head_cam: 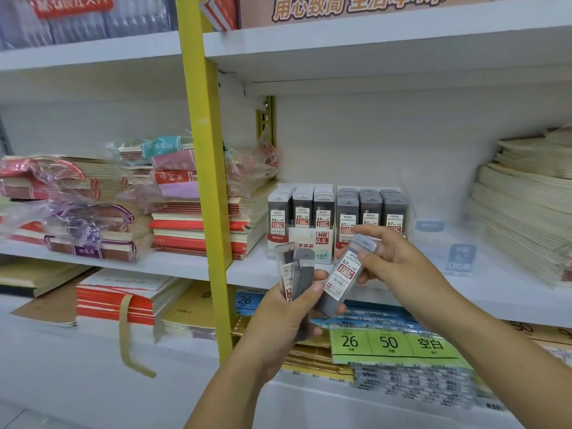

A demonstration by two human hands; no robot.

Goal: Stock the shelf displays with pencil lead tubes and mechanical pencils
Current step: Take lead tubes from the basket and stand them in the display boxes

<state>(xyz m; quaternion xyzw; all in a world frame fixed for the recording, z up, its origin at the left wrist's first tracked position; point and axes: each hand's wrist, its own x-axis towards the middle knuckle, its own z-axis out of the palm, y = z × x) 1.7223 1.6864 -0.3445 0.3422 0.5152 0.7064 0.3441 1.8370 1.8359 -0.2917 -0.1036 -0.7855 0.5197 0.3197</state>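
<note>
blurry shelf [507, 289] — display base [322, 238] half-hidden

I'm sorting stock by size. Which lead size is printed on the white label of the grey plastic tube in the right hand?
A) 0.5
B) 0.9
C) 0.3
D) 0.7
D: the grey plastic tube held in the right hand plainly reads 0.7.
</note>
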